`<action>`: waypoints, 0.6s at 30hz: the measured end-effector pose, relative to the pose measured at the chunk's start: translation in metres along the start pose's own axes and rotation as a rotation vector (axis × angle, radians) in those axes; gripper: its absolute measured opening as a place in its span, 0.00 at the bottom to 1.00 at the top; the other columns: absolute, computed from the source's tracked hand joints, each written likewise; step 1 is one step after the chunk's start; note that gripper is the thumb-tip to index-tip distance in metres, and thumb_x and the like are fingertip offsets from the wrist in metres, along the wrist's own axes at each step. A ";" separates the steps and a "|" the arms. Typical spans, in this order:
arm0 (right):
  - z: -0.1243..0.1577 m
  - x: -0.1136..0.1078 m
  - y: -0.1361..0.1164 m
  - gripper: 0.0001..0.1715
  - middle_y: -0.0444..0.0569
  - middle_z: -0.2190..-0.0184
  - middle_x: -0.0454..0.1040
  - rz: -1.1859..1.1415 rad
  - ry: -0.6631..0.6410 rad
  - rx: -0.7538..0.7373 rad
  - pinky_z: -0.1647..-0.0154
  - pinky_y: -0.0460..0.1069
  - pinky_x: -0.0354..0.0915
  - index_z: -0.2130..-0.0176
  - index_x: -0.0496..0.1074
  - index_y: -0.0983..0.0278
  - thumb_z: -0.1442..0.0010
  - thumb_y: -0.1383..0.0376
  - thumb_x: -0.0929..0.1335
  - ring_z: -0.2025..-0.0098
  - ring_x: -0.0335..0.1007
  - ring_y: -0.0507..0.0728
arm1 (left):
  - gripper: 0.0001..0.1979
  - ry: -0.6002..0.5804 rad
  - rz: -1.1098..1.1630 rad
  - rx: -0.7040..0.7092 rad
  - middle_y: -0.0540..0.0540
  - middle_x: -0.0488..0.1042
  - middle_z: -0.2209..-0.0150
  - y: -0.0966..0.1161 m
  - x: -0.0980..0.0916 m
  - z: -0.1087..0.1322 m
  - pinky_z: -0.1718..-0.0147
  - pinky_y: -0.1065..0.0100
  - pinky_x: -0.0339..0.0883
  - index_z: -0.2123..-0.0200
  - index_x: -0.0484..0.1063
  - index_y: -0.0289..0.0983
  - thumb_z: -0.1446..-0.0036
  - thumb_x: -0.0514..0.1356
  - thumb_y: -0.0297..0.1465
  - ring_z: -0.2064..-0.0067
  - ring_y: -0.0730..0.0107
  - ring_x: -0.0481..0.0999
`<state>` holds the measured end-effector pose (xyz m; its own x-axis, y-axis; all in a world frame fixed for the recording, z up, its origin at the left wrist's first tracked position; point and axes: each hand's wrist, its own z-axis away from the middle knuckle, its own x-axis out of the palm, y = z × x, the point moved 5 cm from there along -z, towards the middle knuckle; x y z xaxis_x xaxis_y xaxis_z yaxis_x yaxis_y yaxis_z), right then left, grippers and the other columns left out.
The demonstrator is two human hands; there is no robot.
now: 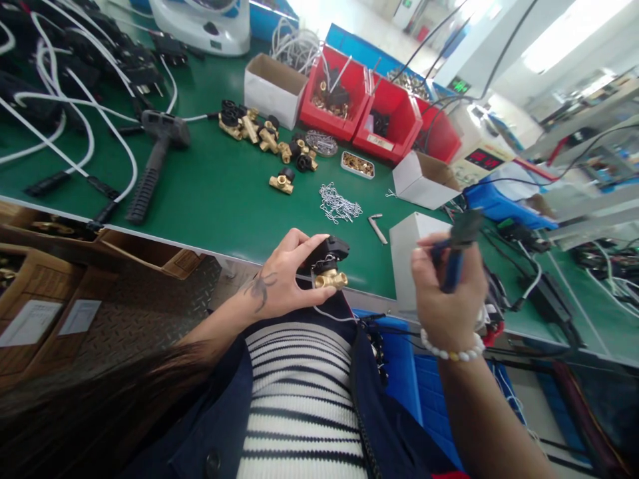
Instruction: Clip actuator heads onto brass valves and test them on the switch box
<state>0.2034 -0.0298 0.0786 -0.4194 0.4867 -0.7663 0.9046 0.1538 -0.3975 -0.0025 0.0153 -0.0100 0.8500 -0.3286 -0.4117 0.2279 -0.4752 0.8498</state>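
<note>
My left hand [282,276] is closed around a brass valve [330,279] with a black cap on top, held at the table's front edge. A white cable runs down from the black part. Off to the right, raised above the table edge, my right hand [449,286] grips blue-handled pliers [459,249]; their dark head points up and is smeared by motion. Beyond the left hand lie a heap of silvery wire clips [340,203], a small bent metal piece [378,228] and a single brass valve [282,181].
Several brass fittings [268,138] lie further back, near red bins [367,143] and a small tray of brass parts [357,165]. A black hammer-shaped tool [156,163] and white cables [92,103] lie left. A white box [403,256] stands close to my right hand.
</note>
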 end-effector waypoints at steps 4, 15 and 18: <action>0.003 0.023 -0.004 0.08 0.44 0.74 0.71 0.056 -0.469 -0.093 0.72 0.50 0.62 0.64 0.72 0.60 0.45 0.71 0.66 0.74 0.66 0.55 | 0.36 -0.002 -0.013 -0.001 0.44 0.64 0.54 0.001 0.000 0.000 0.52 0.54 0.76 0.37 0.64 0.38 0.48 0.68 0.39 0.52 0.58 0.70; 0.000 0.021 -0.004 0.11 0.47 0.72 0.73 0.182 -0.549 -0.081 0.73 0.50 0.61 0.63 0.74 0.60 0.45 0.72 0.65 0.73 0.68 0.56 | 0.36 0.004 -0.022 0.005 0.42 0.64 0.54 0.003 0.001 -0.001 0.46 0.51 0.72 0.38 0.64 0.34 0.48 0.67 0.37 0.50 0.57 0.70; -0.008 0.002 -0.004 0.08 0.46 0.70 0.73 0.104 -0.216 -0.046 0.69 0.50 0.63 0.61 0.73 0.61 0.42 0.68 0.66 0.71 0.69 0.55 | 0.35 0.002 -0.021 0.011 0.42 0.64 0.53 0.003 0.001 -0.001 0.47 0.51 0.72 0.37 0.64 0.36 0.47 0.67 0.37 0.50 0.57 0.70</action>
<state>0.1997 -0.0229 0.0825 -0.3254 0.3079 -0.8940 0.9444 0.1538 -0.2908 -0.0008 0.0143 -0.0078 0.8461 -0.3167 -0.4287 0.2406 -0.4907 0.8374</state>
